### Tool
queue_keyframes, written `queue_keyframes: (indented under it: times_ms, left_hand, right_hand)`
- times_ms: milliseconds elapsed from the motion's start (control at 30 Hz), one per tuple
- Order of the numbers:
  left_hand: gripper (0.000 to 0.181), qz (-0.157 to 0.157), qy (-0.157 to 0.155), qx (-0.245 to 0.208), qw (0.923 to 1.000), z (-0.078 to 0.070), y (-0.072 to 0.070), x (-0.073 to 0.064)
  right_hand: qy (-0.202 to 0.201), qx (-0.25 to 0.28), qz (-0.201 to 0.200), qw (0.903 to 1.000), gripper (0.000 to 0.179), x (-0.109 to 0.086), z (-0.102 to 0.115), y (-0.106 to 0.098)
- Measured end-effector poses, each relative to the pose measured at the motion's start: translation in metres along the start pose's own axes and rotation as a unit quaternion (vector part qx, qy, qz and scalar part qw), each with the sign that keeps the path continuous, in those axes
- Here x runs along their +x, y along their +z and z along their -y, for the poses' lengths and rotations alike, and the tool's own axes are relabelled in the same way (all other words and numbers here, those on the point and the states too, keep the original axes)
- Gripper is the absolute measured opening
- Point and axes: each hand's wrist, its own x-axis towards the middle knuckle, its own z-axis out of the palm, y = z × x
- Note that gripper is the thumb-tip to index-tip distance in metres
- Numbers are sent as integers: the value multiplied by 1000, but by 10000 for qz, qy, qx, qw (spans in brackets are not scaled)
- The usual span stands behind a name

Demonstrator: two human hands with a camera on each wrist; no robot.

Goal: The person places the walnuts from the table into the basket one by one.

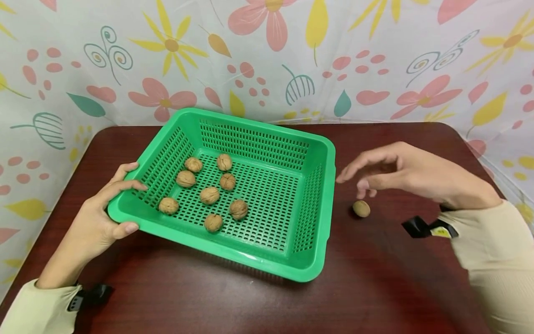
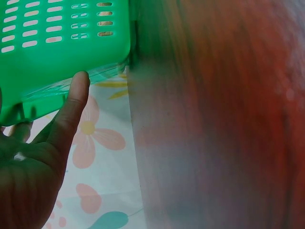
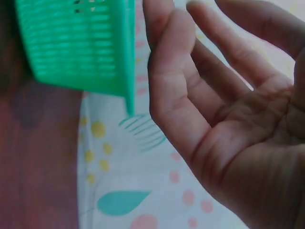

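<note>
A green plastic basket with slotted walls sits left of the table's middle, turned at an angle. Several walnuts lie on its floor, mostly toward the left side. My left hand grips the basket's left end, fingers over the rim and thumb at the front corner; the left wrist view shows the thumb along the rim. To the right of the basket my right hand is raised with loosely bent fingers and nothing held. One single walnut shows just below its fingertips, outside the basket.
The dark red-brown table has rounded far corners. Behind it hangs a white cloth printed with flowers and leaves. A black strap device sits at the right wrist, another at the left.
</note>
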Motion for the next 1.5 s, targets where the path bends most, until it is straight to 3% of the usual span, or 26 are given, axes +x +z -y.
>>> queue_keyframes:
  times_ms: [300, 500, 633, 900, 1067, 1500]
  left_hand:
    - [63, -17, 44, -44, 10000, -1, 1, 0]
    - [63, -13, 77, -18, 10000, -1, 1, 1]
    - [62, 18, 58, -4, 10000, -2, 1, 2]
    - [62, 49, -12, -97, 9999, -2, 0, 0]
    - [61, 18, 14, -81, 10000, -1, 1, 0]
    - [61, -3, 76, -91, 9999, -1, 1, 0]
  right_hand:
    - [273, 296, -864, 9954, 25, -25, -39, 20]
    - [708, 552, -1569, 9835, 27, -32, -66, 35]
    - [1013, 838, -1792, 9750, 31, -36, -83, 47]
    - [1343, 983, -1800, 9695, 37, -33, -103, 57]
    - [1329, 1096, -1732, 9697, 36, -29, -111, 60]
    - [1293, 1246, -1566, 9712, 35, -22, -112, 63]
